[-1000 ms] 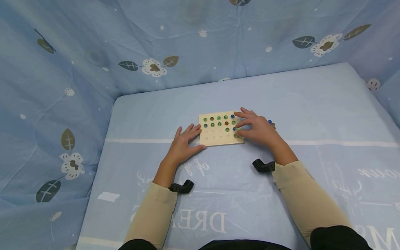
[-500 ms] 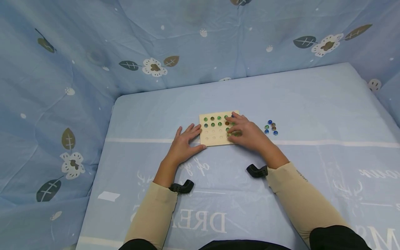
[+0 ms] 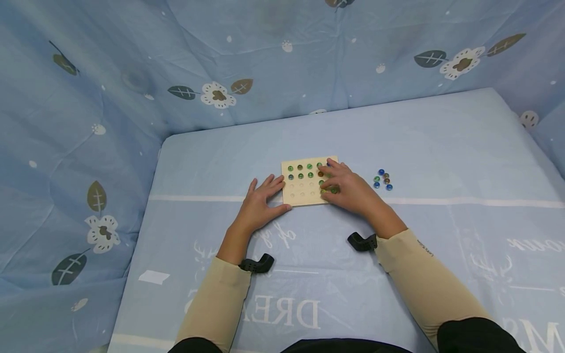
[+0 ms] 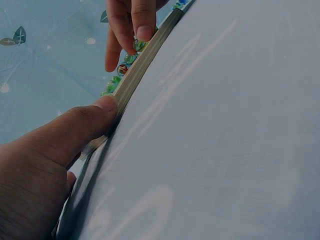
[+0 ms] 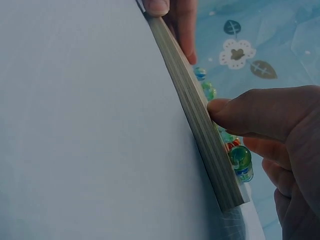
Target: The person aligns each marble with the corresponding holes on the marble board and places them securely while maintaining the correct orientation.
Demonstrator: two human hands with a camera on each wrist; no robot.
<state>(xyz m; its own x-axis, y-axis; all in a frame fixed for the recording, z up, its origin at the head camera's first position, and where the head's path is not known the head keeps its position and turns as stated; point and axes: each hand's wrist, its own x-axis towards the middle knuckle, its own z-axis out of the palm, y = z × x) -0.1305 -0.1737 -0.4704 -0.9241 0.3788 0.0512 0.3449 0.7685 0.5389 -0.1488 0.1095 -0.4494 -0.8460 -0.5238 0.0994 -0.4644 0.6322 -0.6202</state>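
Observation:
A pale wooden board [image 3: 302,200] with rows of round hollows lies flat on the table. Glass marbles [image 3: 309,166], mostly green with a few blue and brown ones, fill its back rows and part of its right side. My left hand [image 3: 260,208] rests with spread fingers on the board's left edge, its thumb [image 4: 102,107] at the front corner. Over the right part of the board, my right hand [image 3: 350,189] pinches a green marble [image 4: 139,45] between thumb and finger at the front row. That hand hides some of the marbles and hollows on the right.
Several loose marbles [image 3: 381,179], blue, green and brown, lie on the table to the right of the board. A light blue printed cloth [image 3: 441,157] covers the table. Patterned curtains [image 3: 273,59] stand behind it and at the left.
My right hand has moved left and slightly forward-down across the board to the front row, uncovering the loose marbles at the right. It barely moves in the last half second. My left hand stays still.

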